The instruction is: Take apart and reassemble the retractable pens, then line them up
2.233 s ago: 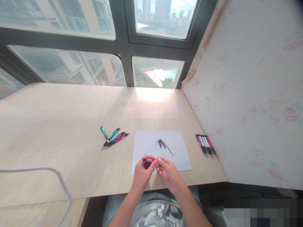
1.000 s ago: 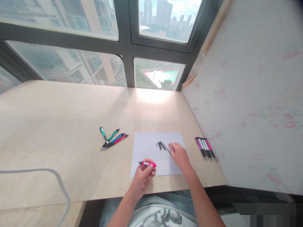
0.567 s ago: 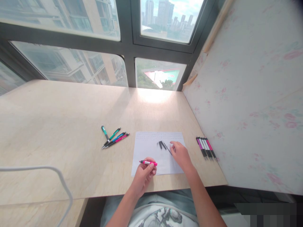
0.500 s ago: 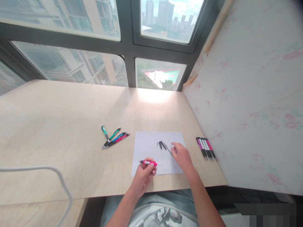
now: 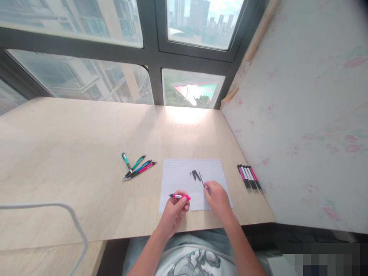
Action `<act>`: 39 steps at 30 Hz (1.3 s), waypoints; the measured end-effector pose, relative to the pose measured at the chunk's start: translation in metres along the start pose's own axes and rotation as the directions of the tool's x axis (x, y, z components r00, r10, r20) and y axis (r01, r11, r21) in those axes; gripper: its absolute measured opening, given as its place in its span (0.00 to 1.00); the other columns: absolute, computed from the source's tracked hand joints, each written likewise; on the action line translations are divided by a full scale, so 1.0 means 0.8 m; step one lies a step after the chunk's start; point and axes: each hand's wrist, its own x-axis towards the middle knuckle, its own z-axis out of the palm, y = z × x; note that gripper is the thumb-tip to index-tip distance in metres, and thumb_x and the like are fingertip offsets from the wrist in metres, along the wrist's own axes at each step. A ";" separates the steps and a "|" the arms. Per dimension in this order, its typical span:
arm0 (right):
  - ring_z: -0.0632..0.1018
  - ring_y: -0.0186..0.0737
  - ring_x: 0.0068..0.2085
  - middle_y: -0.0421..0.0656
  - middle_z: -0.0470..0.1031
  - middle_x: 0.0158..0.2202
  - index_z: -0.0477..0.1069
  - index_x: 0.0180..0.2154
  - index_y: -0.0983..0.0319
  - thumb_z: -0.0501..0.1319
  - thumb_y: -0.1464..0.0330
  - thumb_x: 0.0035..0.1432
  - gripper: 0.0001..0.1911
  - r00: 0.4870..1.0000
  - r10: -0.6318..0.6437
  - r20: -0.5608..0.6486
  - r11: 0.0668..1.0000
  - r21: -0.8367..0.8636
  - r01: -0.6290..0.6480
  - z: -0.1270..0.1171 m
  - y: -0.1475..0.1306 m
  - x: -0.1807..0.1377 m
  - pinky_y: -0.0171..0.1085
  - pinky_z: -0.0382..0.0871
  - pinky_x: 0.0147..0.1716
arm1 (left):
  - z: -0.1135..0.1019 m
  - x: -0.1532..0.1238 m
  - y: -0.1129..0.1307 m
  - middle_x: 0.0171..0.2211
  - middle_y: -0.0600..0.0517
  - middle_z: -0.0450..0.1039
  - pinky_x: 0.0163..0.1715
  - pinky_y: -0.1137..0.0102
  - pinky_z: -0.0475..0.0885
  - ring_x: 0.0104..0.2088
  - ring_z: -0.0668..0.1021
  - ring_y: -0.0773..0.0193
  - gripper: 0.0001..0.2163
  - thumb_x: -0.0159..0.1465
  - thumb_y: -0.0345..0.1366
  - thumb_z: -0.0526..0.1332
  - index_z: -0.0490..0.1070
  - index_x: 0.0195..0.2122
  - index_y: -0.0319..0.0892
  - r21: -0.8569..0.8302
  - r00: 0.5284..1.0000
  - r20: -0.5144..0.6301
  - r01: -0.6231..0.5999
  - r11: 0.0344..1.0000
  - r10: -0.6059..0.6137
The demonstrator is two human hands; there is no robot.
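My left hand [image 5: 174,210] is closed round a pink pen barrel [image 5: 179,196], held level just above the near edge of a white sheet of paper [image 5: 176,177]. My right hand [image 5: 218,197] rests on the sheet to the right, its fingertips pinched on the near end of a thin dark refill [image 5: 201,179]. Two short black pen parts [image 5: 195,174] lie on the paper just left of the refill.
Several coloured pens [image 5: 138,168] lie in a loose bunch left of the paper on the beige desk [image 5: 71,153]. A row of several pens [image 5: 249,177] sits near the right wall. A white wire frame [image 5: 71,218] is at the near left. Windows stand behind the desk.
My right hand left the pink barrel, reached out to the parts on the paper, then drew back a little with its fingers on the refill's near end. My left hand stayed put.
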 end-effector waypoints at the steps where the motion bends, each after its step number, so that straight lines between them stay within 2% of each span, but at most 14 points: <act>1: 0.74 0.43 0.35 0.46 0.75 0.33 0.74 0.37 0.60 0.54 0.71 0.58 0.10 1.000 0.009 -0.023 0.999 0.050 -0.007 -0.001 -0.002 0.000 0.38 0.63 0.36 | 0.000 0.000 0.000 0.24 0.56 0.66 0.22 0.77 0.58 0.24 0.68 0.71 0.14 0.53 0.40 0.70 0.69 0.34 0.40 -0.006 1.000 0.003 -0.002 1.000 0.002; 3: 0.74 0.42 0.33 0.46 0.76 0.33 0.74 0.36 0.60 0.55 0.68 0.59 0.09 0.998 0.043 -0.046 0.976 0.217 -0.032 -0.002 -0.011 -0.004 0.38 0.63 0.35 | 0.001 0.000 0.000 0.24 0.56 0.66 0.22 0.77 0.58 0.24 0.68 0.72 0.14 0.54 0.39 0.70 0.69 0.35 0.40 -0.026 1.000 0.017 -0.009 1.000 0.009; 5: 0.73 0.41 0.31 0.44 0.75 0.30 0.74 0.34 0.60 0.57 0.62 0.59 0.10 0.996 0.092 0.019 0.880 0.466 -0.090 0.000 -0.025 -0.012 0.38 0.63 0.32 | 0.001 0.000 -0.001 0.24 0.56 0.67 0.22 0.78 0.59 0.24 0.68 0.72 0.13 0.55 0.38 0.69 0.68 0.36 0.40 -0.048 0.999 0.026 -0.018 0.999 0.019; 7: 0.72 0.39 0.27 0.42 0.74 0.27 0.73 0.34 0.60 0.59 0.57 0.59 0.14 0.977 0.130 0.171 0.687 0.695 -0.213 0.004 -0.042 -0.022 0.36 0.62 0.27 | 0.002 0.000 -0.002 0.25 0.55 0.68 0.23 0.77 0.60 0.24 0.69 0.72 0.13 0.55 0.38 0.69 0.68 0.36 0.40 -0.057 0.999 0.020 -0.026 0.998 0.027; 9: 0.69 0.35 0.23 0.40 0.72 0.25 0.71 0.34 0.61 0.59 0.53 0.57 0.17 0.941 0.141 0.306 0.490 0.805 -0.335 0.012 -0.058 -0.031 0.34 0.59 0.23 | 0.003 0.000 -0.002 0.25 0.55 0.68 0.24 0.77 0.62 0.24 0.69 0.71 0.14 0.54 0.38 0.69 0.67 0.36 0.41 -0.042 0.999 0.010 -0.036 0.998 0.036; 12: 0.65 0.31 0.22 0.37 0.70 0.23 0.69 0.32 0.62 0.60 0.53 0.57 0.18 0.911 0.138 0.389 0.289 0.864 -0.413 0.022 -0.070 -0.038 0.32 0.55 0.21 | 0.007 -0.001 0.000 0.24 0.55 0.70 0.27 0.74 0.65 0.25 0.71 0.69 0.13 0.55 0.39 0.69 0.67 0.35 0.41 0.046 0.998 0.001 -0.066 0.997 0.066; 18: 0.64 0.30 0.23 0.36 0.67 0.22 0.69 0.31 0.62 0.66 0.59 0.53 0.13 0.890 0.141 0.435 0.115 0.885 -0.451 0.027 -0.066 -0.040 0.31 0.54 0.23 | 0.015 -0.005 0.010 0.25 0.54 0.72 0.30 0.70 0.68 0.28 0.75 0.64 0.11 0.55 0.40 0.68 0.69 0.32 0.41 0.408 0.979 -0.017 -0.181 0.895 0.206; 21: 0.67 0.30 0.27 0.38 0.69 0.26 0.71 0.32 0.62 0.67 0.62 0.53 0.11 0.882 0.132 0.453 -0.039 0.891 -0.452 0.026 -0.069 -0.043 0.30 0.59 0.27 | 0.016 -0.004 0.010 0.28 0.52 0.74 0.32 0.69 0.69 0.29 0.76 0.62 0.11 0.56 0.41 0.66 0.72 0.34 0.40 0.449 0.971 -0.045 -0.191 0.873 0.235; 24: 0.69 0.30 0.29 0.39 0.71 0.29 0.72 0.32 0.63 0.69 0.64 0.52 0.10 0.879 0.121 0.460 -0.151 0.884 -0.442 0.026 -0.074 -0.045 0.29 0.61 0.29 | 0.014 -0.002 0.007 0.29 0.49 0.76 0.32 0.69 0.69 0.30 0.75 0.62 0.12 0.57 0.43 0.65 0.75 0.36 0.39 0.452 0.961 -0.113 -0.177 0.874 0.253; 26: 0.69 0.29 0.28 0.40 0.71 0.29 0.73 0.33 0.63 0.69 0.64 0.51 0.11 0.864 0.100 0.493 -0.217 0.859 -0.464 0.028 -0.074 -0.045 0.28 0.61 0.27 | 0.014 -0.002 0.006 0.31 0.48 0.77 0.34 0.69 0.69 0.32 0.76 0.61 0.13 0.57 0.43 0.65 0.76 0.36 0.39 0.460 0.953 -0.133 -0.184 0.868 0.273; 30: 0.69 0.28 0.27 0.41 0.72 0.28 0.74 0.35 0.65 0.68 0.62 0.53 0.13 0.843 0.093 0.530 -0.311 0.819 -0.481 0.031 -0.068 -0.046 0.26 0.62 0.24 | 0.014 -0.003 0.009 0.32 0.49 0.77 0.35 0.69 0.69 0.32 0.76 0.61 0.13 0.59 0.43 0.64 0.75 0.39 0.39 0.541 0.944 -0.092 -0.220 0.812 0.317; 35: 0.70 0.27 0.27 0.41 0.73 0.29 0.75 0.36 0.65 0.70 0.65 0.52 0.11 0.829 0.119 0.546 -0.313 0.813 -0.491 0.029 -0.066 -0.048 0.25 0.63 0.25 | 0.011 -0.004 0.003 0.34 0.48 0.77 0.35 0.68 0.71 0.34 0.76 0.61 0.12 0.62 0.42 0.61 0.73 0.42 0.39 0.603 0.931 -0.058 -0.255 0.756 0.360; 39: 0.70 0.28 0.27 0.41 0.73 0.29 0.75 0.35 0.64 0.69 0.66 0.52 0.10 0.838 0.120 0.533 -0.292 0.826 -0.483 0.026 -0.070 -0.048 0.26 0.64 0.25 | 0.011 -0.005 -0.002 0.38 0.47 0.76 0.39 0.66 0.72 0.37 0.77 0.60 0.12 0.63 0.40 0.61 0.71 0.45 0.41 0.650 0.900 0.014 -0.339 0.680 0.435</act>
